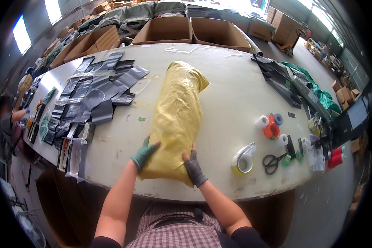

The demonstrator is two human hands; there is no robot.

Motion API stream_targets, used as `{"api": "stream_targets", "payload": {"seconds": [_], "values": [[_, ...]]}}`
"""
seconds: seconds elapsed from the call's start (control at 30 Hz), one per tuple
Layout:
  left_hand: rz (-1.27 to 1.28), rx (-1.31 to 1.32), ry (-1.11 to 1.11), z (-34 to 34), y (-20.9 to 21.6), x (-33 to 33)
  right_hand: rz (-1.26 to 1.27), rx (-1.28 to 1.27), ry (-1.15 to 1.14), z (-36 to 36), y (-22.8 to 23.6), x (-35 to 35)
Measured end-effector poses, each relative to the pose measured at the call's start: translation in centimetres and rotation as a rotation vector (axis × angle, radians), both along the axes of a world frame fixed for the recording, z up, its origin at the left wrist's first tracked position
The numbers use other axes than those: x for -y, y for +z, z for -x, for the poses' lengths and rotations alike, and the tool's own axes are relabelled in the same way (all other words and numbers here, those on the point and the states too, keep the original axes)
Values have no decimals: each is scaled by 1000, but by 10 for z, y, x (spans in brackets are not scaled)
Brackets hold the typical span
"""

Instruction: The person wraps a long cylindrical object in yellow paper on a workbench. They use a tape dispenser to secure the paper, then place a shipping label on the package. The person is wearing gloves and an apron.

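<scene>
A long, plump package wrapped in shiny yellow plastic (178, 111) lies lengthwise on the white table, its near end close to the front edge. At its lower left side is my left hand (144, 154) in a green glove with bare fingertips, gripping the package with the thumb over its top. My right hand (194, 168), in a grey glove with bare fingertips, grips the lower right side. Parts of the fingers of both hands are hidden against the package. A small green tag (141, 119) lies left of the package.
Grey and black plastic bags (99, 93) spread over the table's left side. To the right are a tape roll (244, 162), black scissors (273, 163), an orange tape dispenser (271, 127) and a monitor (351, 118). Open cardboard boxes (163, 31) stand beyond the table. Another person (14, 124) is far left.
</scene>
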State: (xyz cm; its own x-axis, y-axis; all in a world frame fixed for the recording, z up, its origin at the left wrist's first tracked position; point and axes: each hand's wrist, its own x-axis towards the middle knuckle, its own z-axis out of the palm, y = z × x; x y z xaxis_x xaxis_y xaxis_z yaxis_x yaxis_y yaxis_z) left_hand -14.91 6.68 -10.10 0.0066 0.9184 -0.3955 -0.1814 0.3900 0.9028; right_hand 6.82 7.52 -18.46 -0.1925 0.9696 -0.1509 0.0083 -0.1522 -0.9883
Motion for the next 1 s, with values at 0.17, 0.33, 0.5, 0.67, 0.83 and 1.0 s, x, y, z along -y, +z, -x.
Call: {"api": "stream_targets", "payload": {"seconds": [0.17,0.33,0.5,0.67,0.83,1.0], "values": [[267,254,70,9,-10,25,441,-473,52,5,59,14],[19,226,7,12,-39,96,51,-34,-34,1,29,94],[48,307,-56,29,-26,211,203,-164,-101,29,39,227],[99,375,39,40,-18,251,213,-312,-56,41,39,271],[-686,-1638,32,38,22,252,259,-308,12,30,34,264],[-448,-1363,-232,-13,42,258,161,-17,246,2,31,240]]}}
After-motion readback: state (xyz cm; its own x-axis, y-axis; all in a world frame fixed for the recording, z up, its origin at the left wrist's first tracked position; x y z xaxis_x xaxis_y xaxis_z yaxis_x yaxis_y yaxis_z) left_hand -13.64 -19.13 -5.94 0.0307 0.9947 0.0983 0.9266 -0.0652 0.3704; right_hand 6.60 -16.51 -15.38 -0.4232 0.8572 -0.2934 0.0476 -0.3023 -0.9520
